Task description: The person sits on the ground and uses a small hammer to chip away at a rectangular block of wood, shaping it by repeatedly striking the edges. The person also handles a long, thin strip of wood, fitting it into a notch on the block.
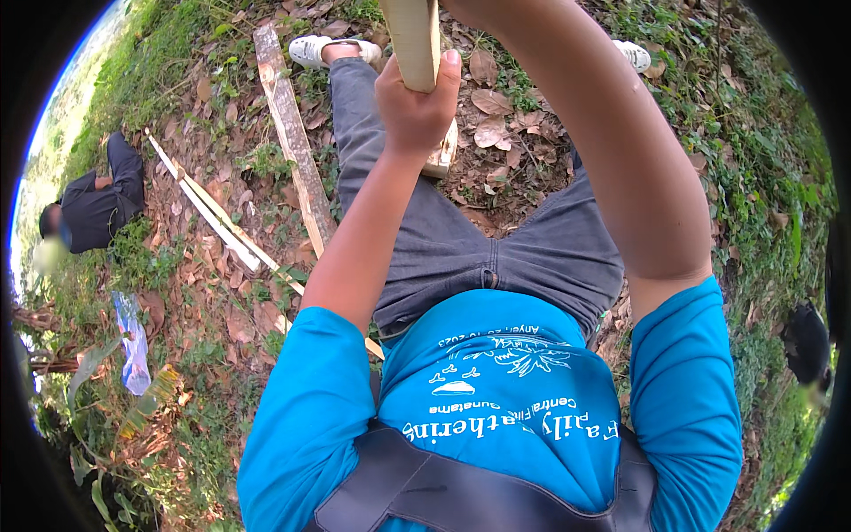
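My left hand (pixel 417 113) is closed around the lower end of a pale, freshly cut piece of wood (pixel 415 44), its thumb along the right side. The wood stands out above the fist and runs out of the picture at the top edge. My right forearm reaches up to the same edge, close to the wood; the hand itself lies outside the picture. Just below my left hand, between my spread legs, part of a light wooden block (pixel 441 161) shows on the ground, the rest of it hidden by hand and wrist.
A long bark-flecked plank (pixel 297 146) lies beside my leg on leaf-strewn ground. Further left are thin pale wooden strips (pixel 213 217) and a blue plastic bag (pixel 133 346). A person in dark clothes (pixel 93 204) is at the far left. A dark object (pixel 807 341) shows at the right rim.
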`<state>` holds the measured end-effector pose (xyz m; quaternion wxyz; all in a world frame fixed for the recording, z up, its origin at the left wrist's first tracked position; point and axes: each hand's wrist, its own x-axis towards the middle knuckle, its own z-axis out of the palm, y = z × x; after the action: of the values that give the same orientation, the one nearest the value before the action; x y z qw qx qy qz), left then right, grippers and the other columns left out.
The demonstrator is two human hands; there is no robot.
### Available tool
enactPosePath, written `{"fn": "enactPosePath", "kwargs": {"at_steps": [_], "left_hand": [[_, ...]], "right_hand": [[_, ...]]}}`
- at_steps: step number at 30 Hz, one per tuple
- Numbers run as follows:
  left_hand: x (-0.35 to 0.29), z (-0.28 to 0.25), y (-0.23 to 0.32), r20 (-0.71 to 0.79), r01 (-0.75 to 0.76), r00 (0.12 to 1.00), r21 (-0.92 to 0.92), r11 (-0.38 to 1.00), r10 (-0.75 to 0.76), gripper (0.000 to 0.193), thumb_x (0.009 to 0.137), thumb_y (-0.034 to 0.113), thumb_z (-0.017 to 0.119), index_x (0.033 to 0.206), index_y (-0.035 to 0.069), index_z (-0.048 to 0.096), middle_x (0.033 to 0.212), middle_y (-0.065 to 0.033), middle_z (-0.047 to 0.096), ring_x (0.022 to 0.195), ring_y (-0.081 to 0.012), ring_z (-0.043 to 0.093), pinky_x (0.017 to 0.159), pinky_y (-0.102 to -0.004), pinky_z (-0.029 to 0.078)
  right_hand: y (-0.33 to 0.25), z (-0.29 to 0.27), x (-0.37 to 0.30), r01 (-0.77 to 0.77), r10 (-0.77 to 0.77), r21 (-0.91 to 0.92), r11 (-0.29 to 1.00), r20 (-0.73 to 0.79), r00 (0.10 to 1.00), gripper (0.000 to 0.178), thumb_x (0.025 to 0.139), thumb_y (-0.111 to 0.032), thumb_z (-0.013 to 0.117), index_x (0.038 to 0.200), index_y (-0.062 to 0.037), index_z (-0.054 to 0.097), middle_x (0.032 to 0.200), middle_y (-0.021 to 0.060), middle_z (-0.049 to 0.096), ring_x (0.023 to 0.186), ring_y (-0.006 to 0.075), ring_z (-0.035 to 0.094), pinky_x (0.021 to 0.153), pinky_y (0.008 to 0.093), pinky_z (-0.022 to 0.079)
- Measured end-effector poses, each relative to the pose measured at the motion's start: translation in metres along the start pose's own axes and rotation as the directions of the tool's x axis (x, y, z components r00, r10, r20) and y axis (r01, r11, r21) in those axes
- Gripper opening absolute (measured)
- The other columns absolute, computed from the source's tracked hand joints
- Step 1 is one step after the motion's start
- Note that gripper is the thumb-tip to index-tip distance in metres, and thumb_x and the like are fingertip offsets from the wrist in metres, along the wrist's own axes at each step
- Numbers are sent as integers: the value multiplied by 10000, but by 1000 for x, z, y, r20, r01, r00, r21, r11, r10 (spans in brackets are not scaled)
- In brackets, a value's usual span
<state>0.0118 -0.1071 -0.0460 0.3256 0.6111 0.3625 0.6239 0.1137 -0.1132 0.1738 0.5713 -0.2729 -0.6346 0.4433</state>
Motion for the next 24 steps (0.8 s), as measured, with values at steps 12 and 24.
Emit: {"fn": "enactPosePath", "kwargs": {"at_steps": [12, 24], "left_hand": [[2, -3, -3, 80, 66, 995, -78, 995, -59, 215, 944, 171, 715, 805, 32, 628, 645, 18, 613, 589, -73, 564, 538, -255, 434], [-7, 4, 3, 85, -98, 992, 36, 995, 95, 231, 932, 186, 745, 821, 15, 638, 641, -1, 624, 586, -73, 560, 545, -260, 451]], "right_hand": [[5, 17, 3, -59, 23, -145, 988, -238, 971, 160, 834, -127, 596, 833, 33, 605, 622, 43, 585, 506, 113, 583, 467, 281, 507], [6, -4, -18, 66, -62, 26, 997, -147, 987, 114, 833, -105, 590, 758, -22, 572, 595, 11, 554, 495, 81, 562, 438, 256, 493]]}}
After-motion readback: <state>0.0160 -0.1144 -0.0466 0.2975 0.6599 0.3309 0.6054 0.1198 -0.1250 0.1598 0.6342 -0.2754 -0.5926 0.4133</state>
